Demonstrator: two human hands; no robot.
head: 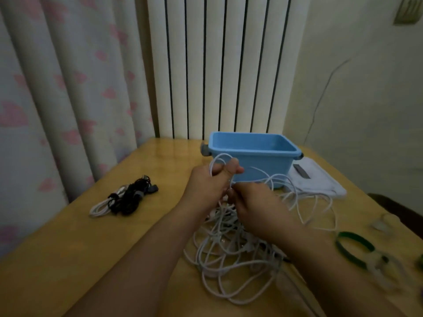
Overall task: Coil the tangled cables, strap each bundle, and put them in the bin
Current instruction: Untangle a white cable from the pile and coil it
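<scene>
Here, just before the open blue plastic bin (253, 154), the left hand (211, 179) grips loops of tangled white cable (229, 248); the right hand (258, 207) pinches a strand. Pulling hard risks tightening knots.

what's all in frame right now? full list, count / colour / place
white cables: tangled heap, count unclear, white, table centre under the hands
bundled cables: one cluster, black and white, table left
bin: 1, light blue, far side of table, no cables visible inside
white flat item: 1, white with dark patch, right of bin
green strap: 1, green, table right
clear items: blurred, table right edge
table: 1, yellow wood
curtain: white with pink print, left
radiator: white, behind the table
left hand: 1, grip on white cable loops, raised
right hand: 1, pinching a white cable beside it
</scene>
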